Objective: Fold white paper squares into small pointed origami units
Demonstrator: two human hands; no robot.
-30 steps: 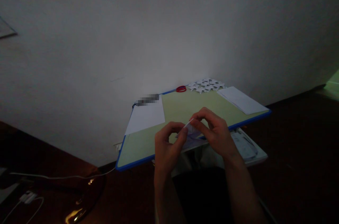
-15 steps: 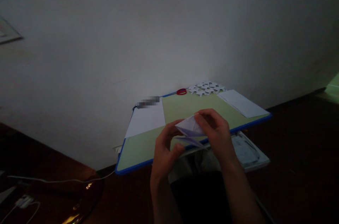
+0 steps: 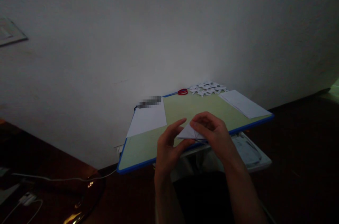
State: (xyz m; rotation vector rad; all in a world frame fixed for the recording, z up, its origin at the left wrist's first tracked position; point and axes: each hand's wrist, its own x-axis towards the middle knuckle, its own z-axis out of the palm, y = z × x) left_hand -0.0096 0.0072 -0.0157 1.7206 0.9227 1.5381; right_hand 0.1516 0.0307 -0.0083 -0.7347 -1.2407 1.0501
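The table (image 3: 140, 151) has a pale yellow-green top and a blue edge. Taking its middle as the clock's centre, a plain white sheet (image 3: 147, 120) lies at nine o'clock, a pixelated dark item (image 3: 150, 102) along its far side at ten, red-handled scissors (image 3: 183, 92) near twelve, clustered small white folded pieces (image 3: 208, 88) at one, and white papers (image 3: 245, 104) between two and three.

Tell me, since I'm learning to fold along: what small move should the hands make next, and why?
Perhaps lower the index finger of the left hand onto the creased, triangular-looking white paper, to steady its left side: that finger looks raised off it, the left thumb lies by its lower edge, and the right hand pinches near its top.
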